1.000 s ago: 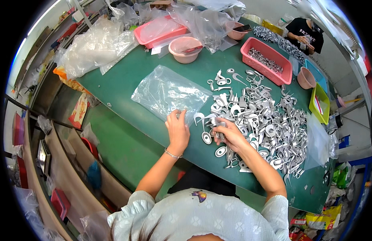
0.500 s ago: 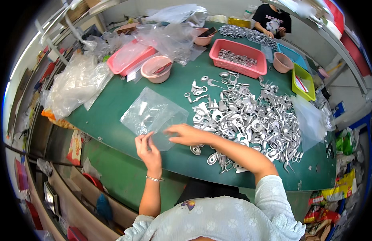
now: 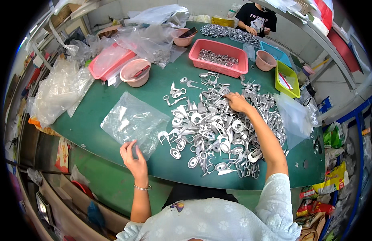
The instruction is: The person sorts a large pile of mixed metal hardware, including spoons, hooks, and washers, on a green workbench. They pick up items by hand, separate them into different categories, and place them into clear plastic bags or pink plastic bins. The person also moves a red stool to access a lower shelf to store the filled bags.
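Under the right hand (image 3: pixel 237 103) — metal parts (image 3: pixel 225 148).

the right hand's (image 3: pixel 237 102) fingertips are partly hidden among the metal pieces (image 3: pixel 230 126), so its hold cannot be told; whether the left hand (image 3: pixel 133 160) pinches the clear bag (image 3: pixel 131 114) is unclear; lower pieces lie covered by upper ones; the co-worker's (image 3: pixel 256 20) head is cut off above; the far small rings (image 3: pixel 214 31) are too tiny to tell apart

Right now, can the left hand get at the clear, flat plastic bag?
Probably yes: the left hand is at the near edge of the clear, flat plastic bag, and nothing seems to stand between them.
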Demonstrator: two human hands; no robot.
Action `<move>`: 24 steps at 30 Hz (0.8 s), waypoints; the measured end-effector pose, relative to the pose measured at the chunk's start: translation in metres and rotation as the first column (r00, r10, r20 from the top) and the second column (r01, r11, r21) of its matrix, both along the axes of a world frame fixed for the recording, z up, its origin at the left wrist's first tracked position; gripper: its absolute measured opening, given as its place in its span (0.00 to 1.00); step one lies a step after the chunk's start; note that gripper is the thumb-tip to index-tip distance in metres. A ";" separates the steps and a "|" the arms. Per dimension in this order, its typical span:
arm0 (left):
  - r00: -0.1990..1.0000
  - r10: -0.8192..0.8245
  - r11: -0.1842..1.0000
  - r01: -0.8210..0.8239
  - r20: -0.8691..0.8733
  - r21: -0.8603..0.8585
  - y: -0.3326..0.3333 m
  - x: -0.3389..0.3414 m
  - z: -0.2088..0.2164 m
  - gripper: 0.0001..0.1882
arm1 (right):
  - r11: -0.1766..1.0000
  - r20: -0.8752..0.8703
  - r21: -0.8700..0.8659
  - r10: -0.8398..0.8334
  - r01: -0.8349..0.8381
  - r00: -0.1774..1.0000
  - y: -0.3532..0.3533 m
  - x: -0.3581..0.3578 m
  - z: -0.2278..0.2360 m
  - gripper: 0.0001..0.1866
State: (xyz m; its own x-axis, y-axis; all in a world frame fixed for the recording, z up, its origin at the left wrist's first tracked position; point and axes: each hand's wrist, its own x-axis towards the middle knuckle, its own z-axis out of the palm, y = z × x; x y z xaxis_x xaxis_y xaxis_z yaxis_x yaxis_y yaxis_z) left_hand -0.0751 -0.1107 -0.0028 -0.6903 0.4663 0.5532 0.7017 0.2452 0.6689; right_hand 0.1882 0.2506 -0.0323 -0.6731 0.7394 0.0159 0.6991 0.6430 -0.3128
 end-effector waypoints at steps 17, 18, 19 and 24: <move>0.995 0.048 0.990 -0.059 -0.091 -0.127 -0.006 0.014 -0.001 0.15 | 0.972 -0.603 -0.119 -0.233 0.203 0.763 -0.063 0.060 0.040 0.08; 0.994 0.052 0.989 -0.064 -0.092 -0.131 -0.006 0.014 -0.002 0.15 | 0.962 -0.714 -0.212 -0.273 0.173 0.644 -0.065 0.066 0.044 0.08; 0.994 0.059 0.988 -0.072 -0.096 -0.138 -0.008 0.014 -0.002 0.15 | 0.946 -0.800 -0.301 -0.321 0.124 0.506 -0.068 0.070 0.048 0.09; 0.991 0.072 0.983 -0.090 -0.116 -0.159 -0.012 0.019 0.000 0.17 | 0.824 -0.780 -0.567 -0.536 -0.004 0.324 -0.095 0.086 0.064 0.16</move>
